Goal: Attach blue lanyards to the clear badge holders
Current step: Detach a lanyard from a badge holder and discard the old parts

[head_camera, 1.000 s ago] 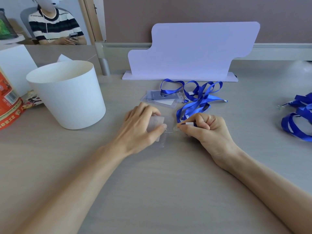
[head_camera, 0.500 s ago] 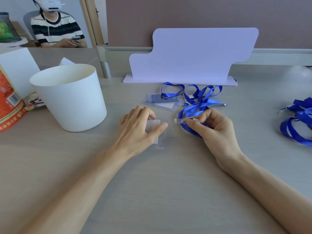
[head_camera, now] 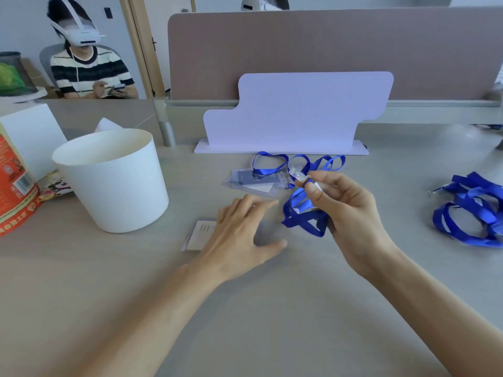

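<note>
Head view: white bucket (head_camera: 114, 180) at left.
Right hand (head_camera: 351, 208): fingers curled, pinching blue lanyard (head_camera: 302, 213) by its clip, right of bucket.
Left hand (head_camera: 239, 235): fingers straight, partly covering badge holder (head_camera: 200, 235) beside bucket.

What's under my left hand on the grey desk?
A clear badge holder with a white card pokes out from under the left hand; the hand covers its right part, so that end cannot be seen.

I count two hands, left hand (head_camera: 239, 235) and right hand (head_camera: 351, 210), one white bucket (head_camera: 114, 180), one red canister (head_camera: 13, 191) and one white board (head_camera: 299, 112). There is one single badge holder (head_camera: 200, 235), plus one small stack of holders (head_camera: 253, 180) whose number I cannot tell. Blue lanyards make three bunches: held bunch (head_camera: 302, 216), bunch by the board (head_camera: 272, 165) and far-right bunch (head_camera: 468, 213), the strands too tangled to count.
</note>
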